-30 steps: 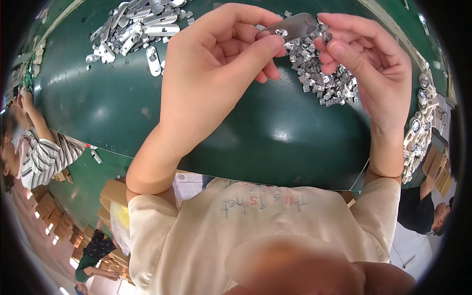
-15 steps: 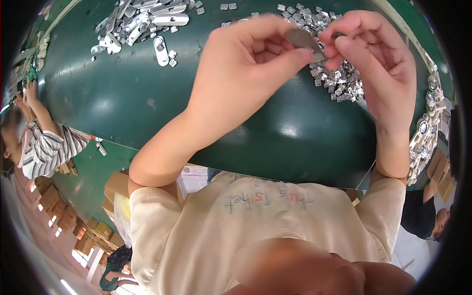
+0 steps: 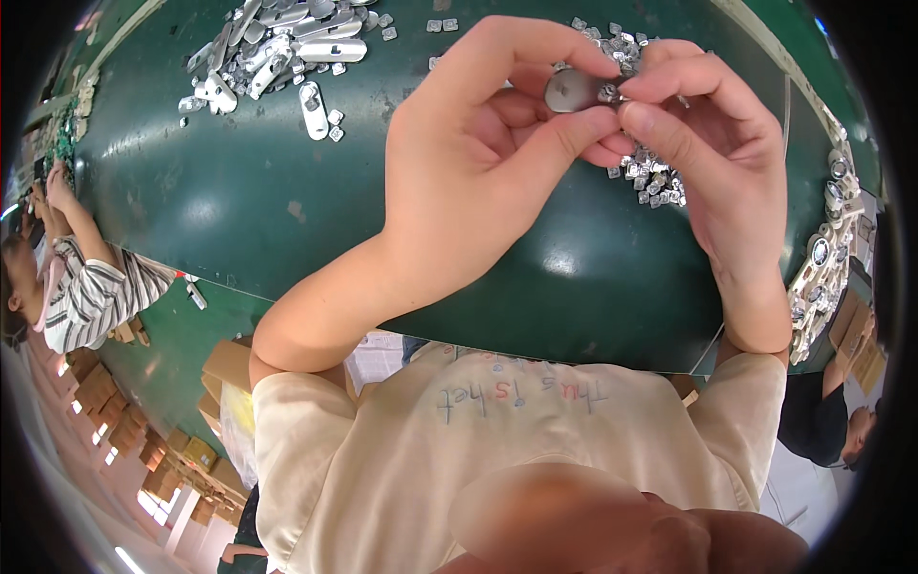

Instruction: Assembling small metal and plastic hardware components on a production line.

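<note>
My left hand (image 3: 469,153) pinches a thin silver metal plate with a rounded end (image 3: 571,90) between thumb and forefinger. At the plate's right side, a small shiny metal piece (image 3: 609,93) sits between my fingertips. My right hand (image 3: 722,158) closes its thumb and forefinger on this piece, and the fingertips of both hands nearly meet. Whether the piece is seated on the plate, I cannot tell. Below and behind my hands lies a heap of small square metal pieces (image 3: 655,182), partly hidden by them.
Long silver plates (image 3: 330,50) are piled at the far left of the green table (image 3: 239,191), with one lone plate (image 3: 313,110) nearer me. White round-faced parts (image 3: 818,258) line the right edge. A person in stripes (image 3: 91,297) works at left; another person (image 3: 818,411) is at right.
My hands have come together, and the right one has moved left to bring its small piece against the plate. The plate has turned so its flat face shows more.
</note>
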Available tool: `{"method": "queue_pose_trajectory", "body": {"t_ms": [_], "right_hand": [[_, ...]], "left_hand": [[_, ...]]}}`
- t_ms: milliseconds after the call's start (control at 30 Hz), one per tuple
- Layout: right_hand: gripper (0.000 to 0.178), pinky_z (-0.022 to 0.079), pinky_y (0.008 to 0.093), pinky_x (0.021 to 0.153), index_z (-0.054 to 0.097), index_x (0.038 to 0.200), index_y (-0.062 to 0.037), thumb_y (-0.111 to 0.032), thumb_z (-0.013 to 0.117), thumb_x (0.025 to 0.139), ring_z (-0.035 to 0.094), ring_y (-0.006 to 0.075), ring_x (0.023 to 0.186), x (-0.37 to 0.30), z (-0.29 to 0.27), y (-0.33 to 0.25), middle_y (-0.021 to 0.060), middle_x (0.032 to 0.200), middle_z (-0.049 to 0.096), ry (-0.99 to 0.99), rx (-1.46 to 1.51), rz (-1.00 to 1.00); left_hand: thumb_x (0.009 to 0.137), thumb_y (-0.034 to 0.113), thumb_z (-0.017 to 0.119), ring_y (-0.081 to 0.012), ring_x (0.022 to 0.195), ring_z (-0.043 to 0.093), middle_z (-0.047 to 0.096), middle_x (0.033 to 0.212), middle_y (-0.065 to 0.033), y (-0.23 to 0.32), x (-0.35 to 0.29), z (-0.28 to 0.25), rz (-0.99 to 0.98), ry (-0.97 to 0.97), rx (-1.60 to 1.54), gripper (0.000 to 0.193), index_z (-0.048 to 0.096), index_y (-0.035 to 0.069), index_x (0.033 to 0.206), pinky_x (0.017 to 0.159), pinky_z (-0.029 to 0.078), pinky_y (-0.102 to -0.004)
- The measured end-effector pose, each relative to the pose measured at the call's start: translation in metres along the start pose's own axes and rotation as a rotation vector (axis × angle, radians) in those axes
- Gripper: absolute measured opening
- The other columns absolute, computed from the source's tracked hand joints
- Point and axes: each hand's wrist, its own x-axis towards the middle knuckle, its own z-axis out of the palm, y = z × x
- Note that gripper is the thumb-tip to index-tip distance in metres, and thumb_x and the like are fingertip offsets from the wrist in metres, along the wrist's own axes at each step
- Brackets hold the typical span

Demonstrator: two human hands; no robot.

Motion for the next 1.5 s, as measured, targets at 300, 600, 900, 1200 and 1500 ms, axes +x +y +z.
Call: {"method": "queue_pose_trajectory", "body": {"t_ms": [300,600,900,1200,1500], "right_hand": [[0.022,0.044,0.0196,0.068,0.052,0.103,-0.0004,0.0,0.058,0.082,0.054,0.0081,0.085,0.013,0.008,-0.004,0.0048,0.095,0.056,-0.03,0.316,0.167],[0.042,0.048,0.0253,0.073,0.055,0.11,-0.0006,-0.018,0.072,0.076,0.058,0.0131,0.084,0.05,-0.031,-0.005,0.0078,0.092,0.058,-0.024,-0.065,0.125],[0.05,0.026,0.0646,0.092,0.053,0.123,-0.0269,-0.055,0.05,0.082,0.025,0.0391,0.128,0.186,-0.324,0.092,0.0139,0.125,0.05,0.779,-1.525,0.448],[0.023,0.046,0.0442,0.073,0.051,0.095,-0.0015,-0.018,0.058,0.081,0.058,0.0398,0.088,0.194,-0.401,-0.01,0.0209,0.089,0.062,0.276,-1.479,-0.055],[0.054,0.046,0.0358,0.078,0.047,0.125,-0.0002,-0.026,0.061,0.08,0.06,0.0309,0.087,0.185,-0.219,0.029,0.0224,0.102,0.061,0.366,-1.548,0.278]], "left_hand": [[0.08,-0.011,0.057,-0.0209,0.079,0.064,0.059,0.095,-0.0162,0.002,0.006,-0.005,0.013,-0.003,0.195,0.027,0.049,-0.007,0.106,0.071,0.055,-0.028],[0.079,-0.008,0.06,-0.0142,0.075,0.062,0.062,0.087,-0.0111,0.004,0.01,-0.013,-0.254,0.18,0.056,0.027,0.053,-0.005,0.105,0.067,0.051,-0.0232],[0.081,-0.005,0.059,-0.0148,0.076,0.063,0.061,0.085,-0.0107,0.003,0.008,-0.01,-0.307,0.154,0.014,0.026,0.052,-0.004,0.106,0.071,0.052,-0.0254],[0.081,-0.003,0.06,-0.0132,0.075,0.061,0.061,0.087,-0.0098,0.008,0.019,-0.01,-0.319,0.132,0.003,0.026,0.052,-0.004,0.106,0.068,0.05,-0.0238],[0.078,-0.006,0.063,-0.0115,0.077,0.061,0.061,0.088,-0.0075,0.006,0.006,-0.012,-0.332,0.162,0.01,0.028,0.055,-0.002,0.105,0.069,0.049,-0.0216]]}}
